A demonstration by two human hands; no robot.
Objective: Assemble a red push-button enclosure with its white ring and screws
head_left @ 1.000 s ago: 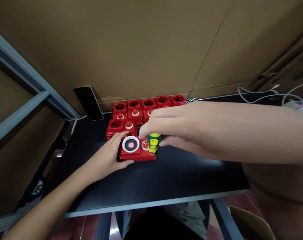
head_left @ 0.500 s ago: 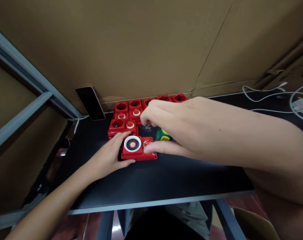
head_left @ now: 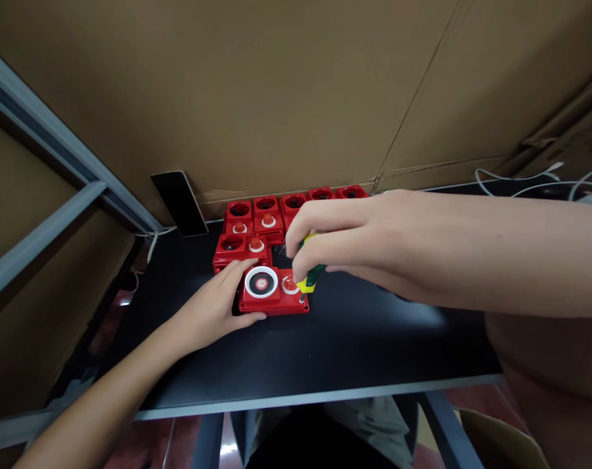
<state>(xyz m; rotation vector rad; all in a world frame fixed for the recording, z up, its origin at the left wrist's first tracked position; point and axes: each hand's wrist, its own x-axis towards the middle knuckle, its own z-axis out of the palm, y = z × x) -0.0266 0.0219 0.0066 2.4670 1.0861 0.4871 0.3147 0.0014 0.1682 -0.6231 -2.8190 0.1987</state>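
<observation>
A red box with a white-ringed black disc and a small red button lies on the black table. My left hand grips its left side, thumb under the near edge and fingers over the far edge. My right hand is closed round a green and yellow screwdriver, held upright with its tip at the box's near right corner.
Several more red boxes stand in rows behind, against a cardboard wall. A dark phone leans on that wall at the left. White cables lie at the far right. A grey metal frame runs along the left.
My right hand turned the screwdriver from a tilted, half-hidden position back to upright over the box's right corner. My left hand stayed on the box.
</observation>
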